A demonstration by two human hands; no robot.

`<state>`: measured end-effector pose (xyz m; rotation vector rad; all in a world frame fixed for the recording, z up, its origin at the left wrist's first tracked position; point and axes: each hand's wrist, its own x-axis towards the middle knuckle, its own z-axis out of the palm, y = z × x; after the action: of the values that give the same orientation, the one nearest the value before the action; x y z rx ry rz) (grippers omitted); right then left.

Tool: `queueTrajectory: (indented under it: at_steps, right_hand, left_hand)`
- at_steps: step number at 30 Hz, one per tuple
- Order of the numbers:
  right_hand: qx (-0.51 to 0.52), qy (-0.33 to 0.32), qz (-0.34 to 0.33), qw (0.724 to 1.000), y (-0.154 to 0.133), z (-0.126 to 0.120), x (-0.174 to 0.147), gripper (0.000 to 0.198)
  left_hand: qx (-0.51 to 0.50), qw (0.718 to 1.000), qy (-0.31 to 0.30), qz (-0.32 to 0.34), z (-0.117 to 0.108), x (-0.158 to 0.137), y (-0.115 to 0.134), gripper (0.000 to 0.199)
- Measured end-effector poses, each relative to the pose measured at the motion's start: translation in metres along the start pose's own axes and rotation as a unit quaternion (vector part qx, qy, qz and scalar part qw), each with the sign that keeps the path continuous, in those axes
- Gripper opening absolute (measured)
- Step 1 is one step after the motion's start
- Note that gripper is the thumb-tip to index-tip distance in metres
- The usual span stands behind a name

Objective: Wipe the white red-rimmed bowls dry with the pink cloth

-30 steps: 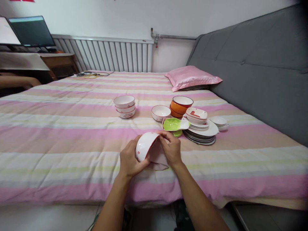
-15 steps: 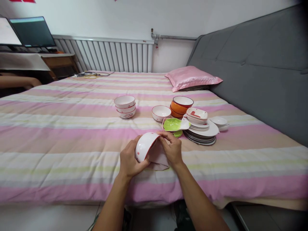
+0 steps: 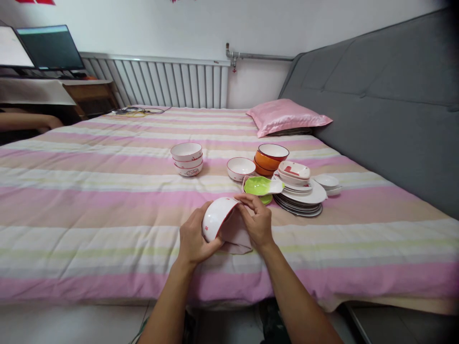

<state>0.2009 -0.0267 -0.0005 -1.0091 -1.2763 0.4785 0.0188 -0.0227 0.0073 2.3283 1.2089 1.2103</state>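
A white bowl (image 3: 216, 216) with a red rim and small red marks is tilted on its side over the bed's near part, its opening facing right. My left hand (image 3: 195, 237) is closed around its left side, thumb at the lower rim. At the upper right rim, my right hand (image 3: 258, 222) pinches a pale pinkish cloth (image 3: 237, 234) against the bowl. The cloth hangs from the bowl's opening down to the bedspread. The bowl's inside is mostly hidden. Just beyond my right hand lies a green leaf-shaped dish (image 3: 258, 185).
Stacked white bowls (image 3: 187, 160) stand farther left. A single white bowl (image 3: 241, 168), orange bowls (image 3: 267, 161), piled plates (image 3: 313, 195) and small white dishes (image 3: 327, 181) stand to the right. A pink pillow (image 3: 287, 116) lies near the grey headboard (image 3: 373, 95). Another person's limb (image 3: 28, 122) shows at far left.
Almost nothing differs. Both hands keep their hold on the bowl and cloth, and the whole view has shifted very slightly.
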Motion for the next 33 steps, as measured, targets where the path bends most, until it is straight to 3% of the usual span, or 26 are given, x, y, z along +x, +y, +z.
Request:
queueTrajectory:
  at_steps: [7,18,23,28,33]
  right_hand:
    - [0.072,0.030,0.055,0.995,0.006,0.004,0.001,0.019]
    - [-0.036,0.028,0.042,0.998,0.002,-0.008,0.008,0.015]
    - [0.066,0.050,0.108,0.991,0.001,-0.009,0.011,0.016]
    - [0.191,0.126,0.182,0.956,0.007,-0.013,0.014,0.026]
    - [0.275,0.154,0.207,0.926,0.010,-0.019,0.017,0.031]
  left_hand:
    - [0.000,1.000,0.004,-0.001,0.000,0.000,0.000,0.069]
    - [-0.004,0.999,0.031,-0.024,0.003,0.000,0.001,0.066]
    - [-0.003,0.999,0.054,0.005,0.001,-0.001,0.007,0.069]
    - [0.031,0.995,0.079,0.057,-0.001,-0.002,0.014,0.075]
    - [0.074,0.988,0.087,0.099,0.002,-0.003,0.016,0.084]
